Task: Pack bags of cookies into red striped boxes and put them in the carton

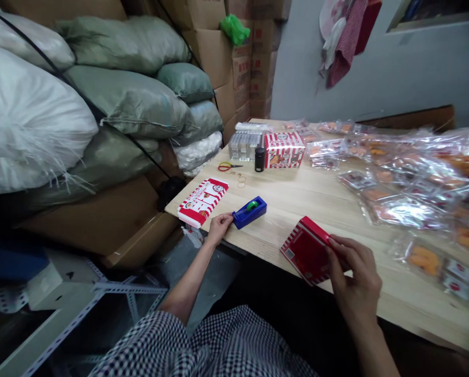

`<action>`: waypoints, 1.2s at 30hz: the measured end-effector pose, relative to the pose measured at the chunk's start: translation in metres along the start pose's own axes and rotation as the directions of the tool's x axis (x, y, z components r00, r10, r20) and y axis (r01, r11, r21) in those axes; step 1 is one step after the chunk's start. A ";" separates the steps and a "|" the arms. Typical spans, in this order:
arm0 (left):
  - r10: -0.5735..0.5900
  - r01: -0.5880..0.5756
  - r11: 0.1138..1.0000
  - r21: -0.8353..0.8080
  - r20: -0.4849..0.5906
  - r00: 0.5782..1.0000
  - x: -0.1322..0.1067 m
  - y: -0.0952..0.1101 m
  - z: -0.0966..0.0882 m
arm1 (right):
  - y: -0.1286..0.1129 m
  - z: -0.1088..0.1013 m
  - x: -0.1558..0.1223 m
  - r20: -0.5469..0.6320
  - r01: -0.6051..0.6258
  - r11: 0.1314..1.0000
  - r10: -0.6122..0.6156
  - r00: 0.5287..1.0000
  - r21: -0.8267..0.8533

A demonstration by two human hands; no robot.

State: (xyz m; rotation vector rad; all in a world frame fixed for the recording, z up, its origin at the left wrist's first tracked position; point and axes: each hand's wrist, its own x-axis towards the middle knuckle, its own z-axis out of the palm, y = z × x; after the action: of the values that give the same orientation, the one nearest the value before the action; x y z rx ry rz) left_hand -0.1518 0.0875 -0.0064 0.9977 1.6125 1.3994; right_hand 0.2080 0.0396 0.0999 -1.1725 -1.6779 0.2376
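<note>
My right hand [352, 277] grips a small red box [307, 251] with striped edges, tilted on the near edge of the wooden table [297, 204]. My left hand [219, 226] reaches to the near end of a blue tape dispenser [250, 211] with a green roll, fingers curled at it. A stack of flat red-and-white striped cartons [203, 201] lies just left of that hand.
An assembled striped box [284, 149], a black cylinder [259, 159], clear plastic boxes [245, 144], red scissors [229, 166] and rubber bands [241, 180] sit farther back. Several clear packets of orange items [407, 188] cover the right side. Stuffed sacks [128, 104] and cardboard boxes stand at left.
</note>
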 end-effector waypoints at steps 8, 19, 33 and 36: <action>0.049 -0.020 0.987 0.162 -0.174 0.984 -0.015 0.020 0.002 | 0.002 0.002 0.000 -0.004 0.033 0.998 -0.033 0.999 0.054; 0.001 0.105 0.954 -0.281 0.356 0.935 -0.116 0.133 0.125 | -0.010 0.006 -0.005 0.016 0.081 0.996 -0.082 0.997 0.038; -0.077 0.259 0.895 -0.364 0.444 0.892 -0.130 0.128 0.159 | -0.013 0.003 -0.003 0.070 0.168 0.986 -0.167 0.983 -0.006; -0.030 0.151 0.935 -0.320 0.352 0.935 -0.125 0.116 0.161 | -0.013 0.003 -0.004 0.058 0.148 0.989 -0.149 0.987 0.027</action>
State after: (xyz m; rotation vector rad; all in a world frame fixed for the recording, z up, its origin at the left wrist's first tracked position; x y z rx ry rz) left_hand 0.0544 0.0478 0.0989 0.8858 1.0985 1.3016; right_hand 0.1980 0.0309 0.1045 -1.0270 -1.8011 0.1998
